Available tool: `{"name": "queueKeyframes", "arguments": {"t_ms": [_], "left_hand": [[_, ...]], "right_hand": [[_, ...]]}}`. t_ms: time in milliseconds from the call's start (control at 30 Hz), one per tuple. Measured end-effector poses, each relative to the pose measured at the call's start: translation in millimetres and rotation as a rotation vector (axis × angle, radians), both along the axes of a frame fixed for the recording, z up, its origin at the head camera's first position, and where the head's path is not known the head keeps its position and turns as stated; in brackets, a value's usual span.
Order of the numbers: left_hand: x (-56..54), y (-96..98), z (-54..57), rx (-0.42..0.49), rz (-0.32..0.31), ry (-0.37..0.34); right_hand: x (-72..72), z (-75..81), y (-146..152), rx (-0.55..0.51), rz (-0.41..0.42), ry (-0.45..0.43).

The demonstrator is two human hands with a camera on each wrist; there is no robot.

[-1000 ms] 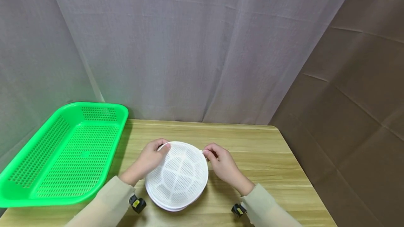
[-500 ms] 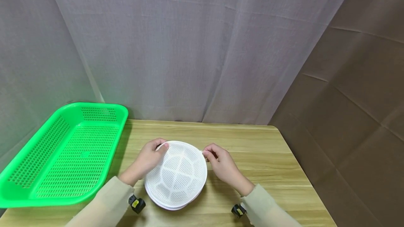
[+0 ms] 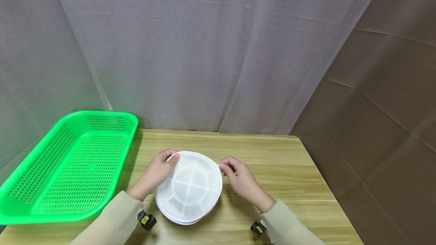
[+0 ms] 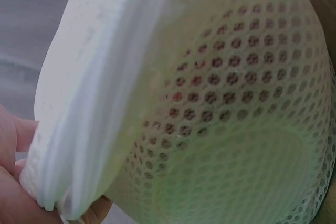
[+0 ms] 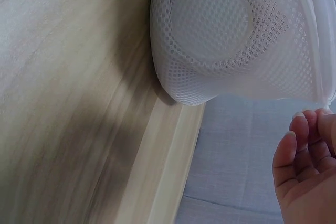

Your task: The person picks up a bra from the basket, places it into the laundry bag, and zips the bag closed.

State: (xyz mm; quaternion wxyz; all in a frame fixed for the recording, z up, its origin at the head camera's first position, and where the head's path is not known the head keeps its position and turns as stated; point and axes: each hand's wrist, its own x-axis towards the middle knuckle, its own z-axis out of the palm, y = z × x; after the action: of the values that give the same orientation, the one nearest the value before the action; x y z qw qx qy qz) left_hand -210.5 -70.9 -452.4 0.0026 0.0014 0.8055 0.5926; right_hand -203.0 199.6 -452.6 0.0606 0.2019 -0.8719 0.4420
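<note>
"Where's the mesh laundry bag (image 3: 190,189)?"
"Over the bench (image 3: 272,158); my left fingers (image 3: 175,158) and right fingers (image 3: 227,160) pinch its rim (image 3: 221,185)."
"Progress?"
"Both grips look set; whether it's fully closed, I can't tell."

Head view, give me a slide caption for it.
Left hand and right hand hold a white mesh bag by its edge at a wooden table, green basket at left.
</note>
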Motion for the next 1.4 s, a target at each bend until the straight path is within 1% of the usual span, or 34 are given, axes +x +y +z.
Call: {"name": "queueKeyframes", "arguments": {"t_ms": [167,400,633,833,1067,1400], "left_hand": [[0.2,-0.9,0.2,0.0,0.005,-0.022],[-2.2,-1.5,-2.3,0.009,0.049,-0.035],[-2.0,-1.7,-1.2,0.034,0.051,-0.051],[-1.6,-0.8,-0.5,0.04,0.067,-0.051],[-0.6,-0.8,1.0,0.052,0.065,-0.066],[-3.3,-1.9,-4.7,0.139,0.071,-0.097]], "right_hand": [[-0.1,-1.1,0.2,0.006,-0.006,-0.004],[1.3,-0.8,0.6,-0.001,-0.005,-0.018],[1.8,-1.3,1.3,-0.01,0.001,-0.031],[1.8,-1.3,1.1,-0.006,0.001,-0.026],[1.8,-2.7,1.6,-0.004,0.002,-0.018],[2.1,-4.7,3.1,0.007,0.012,-0.004]]}}
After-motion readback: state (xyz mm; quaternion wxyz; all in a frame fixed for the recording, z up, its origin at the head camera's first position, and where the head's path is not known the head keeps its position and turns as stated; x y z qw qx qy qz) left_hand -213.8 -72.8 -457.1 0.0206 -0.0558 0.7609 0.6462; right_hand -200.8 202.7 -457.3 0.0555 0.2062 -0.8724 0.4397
